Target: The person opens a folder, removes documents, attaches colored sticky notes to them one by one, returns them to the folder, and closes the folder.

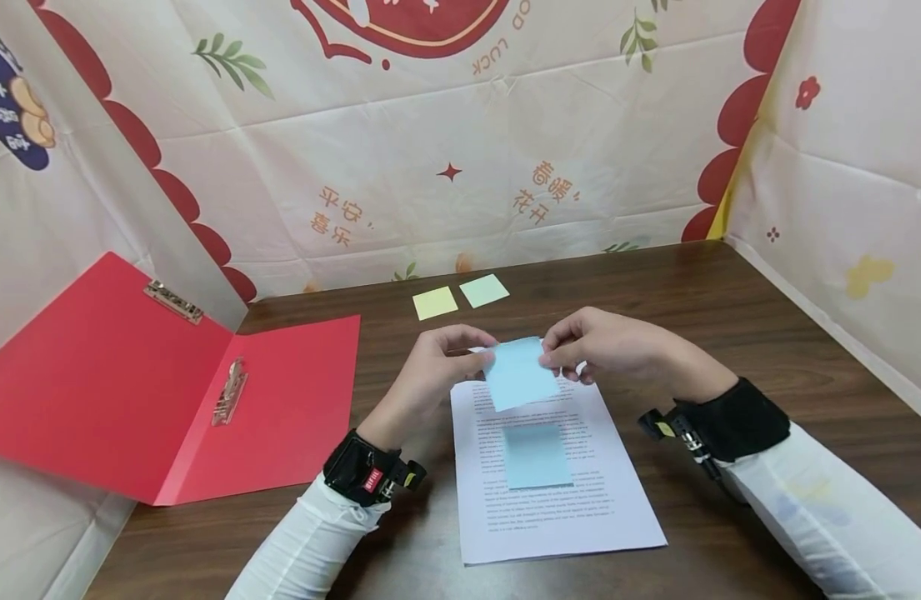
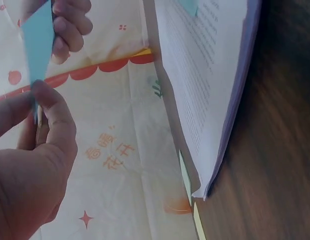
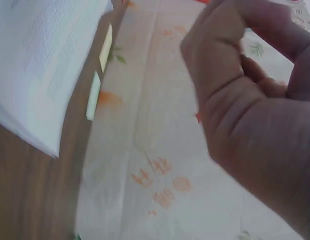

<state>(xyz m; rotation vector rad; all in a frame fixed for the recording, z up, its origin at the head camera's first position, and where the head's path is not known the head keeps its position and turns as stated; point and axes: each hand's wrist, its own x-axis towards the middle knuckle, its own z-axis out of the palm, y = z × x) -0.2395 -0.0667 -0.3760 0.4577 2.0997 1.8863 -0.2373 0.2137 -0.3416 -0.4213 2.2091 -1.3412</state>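
Above a stack of printed paper [image 1: 618, 521], a light blue sticky note [image 1: 522, 379] is held up between both hands. My left hand [image 1: 437, 367] pinches its left edge between thumb and fingers; the left wrist view shows this blue note [image 2: 39, 45] nearly edge-on. On the opposite edge, my right hand [image 1: 618, 346] grips the note with thumb and curled fingers. In the right wrist view the right hand [image 3: 260, 105] hides the note. A second blue square, apparently a sticky pad [image 1: 538, 456], lies on the middle of the top printed sheet.
A red folder [image 1: 295, 408] stands spread at the left, its metal clips [image 1: 230, 392] exposed. Behind the paper lie a yellow sticky note [image 1: 434, 303] and a pale green one [image 1: 484, 290]. A printed cloth [image 1: 430, 125] hangs along the brown table's [image 1: 730, 333] back edge.
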